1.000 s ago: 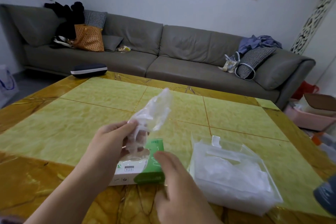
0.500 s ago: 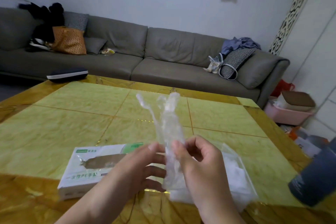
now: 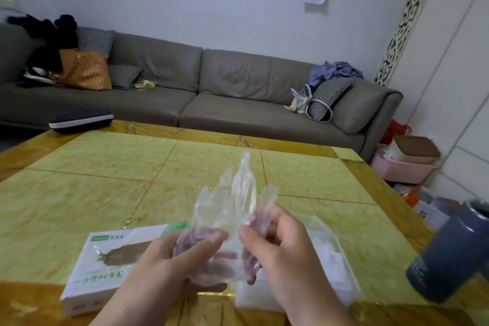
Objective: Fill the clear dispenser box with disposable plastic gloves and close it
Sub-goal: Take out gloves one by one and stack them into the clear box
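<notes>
A clear plastic glove stands upright between both hands above the table's near edge, its fingers pointing up. My left hand pinches its lower left part and my right hand pinches the right side. The white and green cardboard glove box lies to the left with its top slot torn open. The clear dispenser box sits at the right behind my right hand, with white gloves inside; I cannot tell how its lid lies.
A dark blue-grey cylindrical cup stands at the table's right edge. A dark flat case lies on the far left corner of the yellow marble table. A grey sofa with bags runs behind.
The glove has been spread wider between both hands, its fingers fanning out. The view has shifted a little to the right.
</notes>
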A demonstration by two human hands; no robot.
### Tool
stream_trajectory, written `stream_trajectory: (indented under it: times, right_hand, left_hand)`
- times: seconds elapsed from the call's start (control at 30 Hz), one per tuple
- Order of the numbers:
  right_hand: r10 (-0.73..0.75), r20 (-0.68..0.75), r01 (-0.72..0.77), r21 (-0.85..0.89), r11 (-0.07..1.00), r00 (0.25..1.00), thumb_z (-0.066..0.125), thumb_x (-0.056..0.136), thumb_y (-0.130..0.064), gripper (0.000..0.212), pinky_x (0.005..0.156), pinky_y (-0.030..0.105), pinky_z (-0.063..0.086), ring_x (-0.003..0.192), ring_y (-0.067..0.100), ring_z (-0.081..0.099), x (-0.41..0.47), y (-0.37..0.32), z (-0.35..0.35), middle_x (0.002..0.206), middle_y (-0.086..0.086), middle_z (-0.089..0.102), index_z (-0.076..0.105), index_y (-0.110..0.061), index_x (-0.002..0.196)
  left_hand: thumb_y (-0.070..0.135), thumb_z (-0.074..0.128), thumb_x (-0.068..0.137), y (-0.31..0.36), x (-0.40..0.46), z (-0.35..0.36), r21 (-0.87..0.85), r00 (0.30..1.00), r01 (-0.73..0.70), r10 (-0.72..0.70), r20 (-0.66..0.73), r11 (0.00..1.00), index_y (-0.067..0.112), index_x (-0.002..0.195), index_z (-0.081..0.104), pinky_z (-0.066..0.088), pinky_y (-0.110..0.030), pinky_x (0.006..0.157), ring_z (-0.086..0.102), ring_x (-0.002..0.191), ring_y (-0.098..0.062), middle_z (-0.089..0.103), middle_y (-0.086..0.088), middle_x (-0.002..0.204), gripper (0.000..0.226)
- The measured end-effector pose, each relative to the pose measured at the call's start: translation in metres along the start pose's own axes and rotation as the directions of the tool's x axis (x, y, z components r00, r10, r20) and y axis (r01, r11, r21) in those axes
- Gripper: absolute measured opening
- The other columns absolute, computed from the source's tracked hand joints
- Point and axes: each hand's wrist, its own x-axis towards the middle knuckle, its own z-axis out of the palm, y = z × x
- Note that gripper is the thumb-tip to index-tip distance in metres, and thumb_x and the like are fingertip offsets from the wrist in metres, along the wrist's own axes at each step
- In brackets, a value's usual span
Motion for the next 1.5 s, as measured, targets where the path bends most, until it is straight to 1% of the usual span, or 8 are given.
stream_trajectory:
  times: [0.27,0.4,0.53,0.97,1.07,1.17,1.33,1.5]
  right_hand:
    - [0.053,-0.161,-0.020,0.201,0.979,0.986,0.061,0.104,-0.013,0.011,0.050,0.038,0.048,0.051,0.031,0.057,-0.001,-0.005,0.002,0.058,0.012,0.055,0.058,-0.003,0.100]
    - [0.157,0.001,-0.155,0.146,0.977,0.988,0.086,0.085,-0.044,0.053,0.058,0.043,0.054,0.060,0.037,0.067,0.001,-0.003,0.002,0.071,0.014,0.063,0.062,-0.006,0.115]
    - [0.064,-0.081,-0.054,0.121,0.991,0.995,0.078,0.093,-0.012,0.021,0.052,0.037,0.052,0.053,0.031,0.060,0.003,-0.003,-0.002,0.062,0.018,0.063,0.066,0.006,0.092]
    - [0.051,-0.217,0.008,0.261,0.965,0.975,0.064,0.103,-0.025,0.032,0.062,0.039,0.055,0.053,0.029,0.061,0.000,-0.006,-0.003,0.065,0.021,0.065,0.076,-0.004,0.082]
    - [0.060,-0.087,-0.035,0.260,0.965,0.994,0.082,0.089,-0.037,0.034,0.055,0.038,0.052,0.060,0.031,0.065,-0.001,-0.007,-0.001,0.071,0.016,0.068,0.076,-0.004,0.093]
    - [0.015,-0.014,-0.013,0.124,0.992,1.000,0.083,0.090,-0.017,0.009,0.052,0.032,0.050,0.057,0.029,0.058,-0.002,-0.004,0.002,0.062,0.015,0.063,0.077,-0.011,0.087]
    - [-0.007,0.065,0.002,0.070,0.998,0.998,0.075,0.092,-0.008,0.011,0.069,0.034,0.048,0.053,0.028,0.057,-0.002,0.001,-0.002,0.061,0.016,0.060,0.079,-0.017,0.091]
    - [0.004,0.072,-0.011,0.093,0.996,0.997,0.070,0.094,-0.001,0.020,0.064,0.040,0.049,0.052,0.028,0.055,-0.002,0.000,-0.004,0.067,0.011,0.061,0.080,-0.018,0.091]
  left_hand:
    - [-0.006,0.062,0.091,0.001,-0.001,0.003,-0.140,0.984,-0.131,0.112,-0.136,0.981,-0.005,0.094,0.076,0.051,-0.025,0.042,0.059,0.047,-0.022,0.063,-0.027,0.070,0.015]
    - [-0.005,0.063,0.091,-0.004,-0.001,0.003,-0.028,0.974,-0.203,0.199,-0.112,0.979,0.003,0.095,0.078,0.056,-0.033,0.048,0.061,0.051,-0.029,0.064,-0.025,0.068,0.018]
    - [-0.010,0.057,0.093,-0.005,0.000,0.006,-0.080,0.966,-0.240,0.229,-0.122,0.968,-0.002,0.104,0.073,0.054,-0.032,0.045,0.059,0.050,-0.031,0.067,-0.039,0.080,0.021]
    - [-0.008,0.060,0.089,-0.003,-0.003,0.003,-0.061,0.960,-0.280,0.277,-0.054,0.958,0.020,0.120,0.073,0.061,-0.039,0.054,0.068,0.060,-0.038,0.071,-0.034,0.084,0.044]
    - [-0.006,0.061,0.089,-0.004,-0.003,0.002,-0.047,0.961,-0.273,0.274,0.015,0.961,0.024,0.129,0.067,0.060,-0.039,0.056,0.069,0.066,-0.041,0.070,-0.036,0.087,0.051]
    - [0.000,0.067,0.085,-0.002,-0.005,0.004,-0.030,0.962,-0.263,0.265,0.063,0.964,0.028,0.129,0.067,0.061,-0.040,0.063,0.071,0.073,-0.043,0.073,-0.032,0.092,0.052]
    - [0.014,0.069,0.088,0.007,0.003,-0.012,-0.061,0.940,-0.264,0.243,-0.242,0.962,0.008,0.103,0.077,0.060,-0.039,0.062,0.070,0.069,-0.034,0.074,-0.023,0.087,0.017]
    - [0.022,0.072,0.084,0.014,0.009,-0.038,-0.170,0.905,-0.267,0.186,-0.382,0.949,0.003,0.099,0.068,0.059,-0.039,0.063,0.062,0.068,-0.026,0.061,-0.014,0.082,0.025]
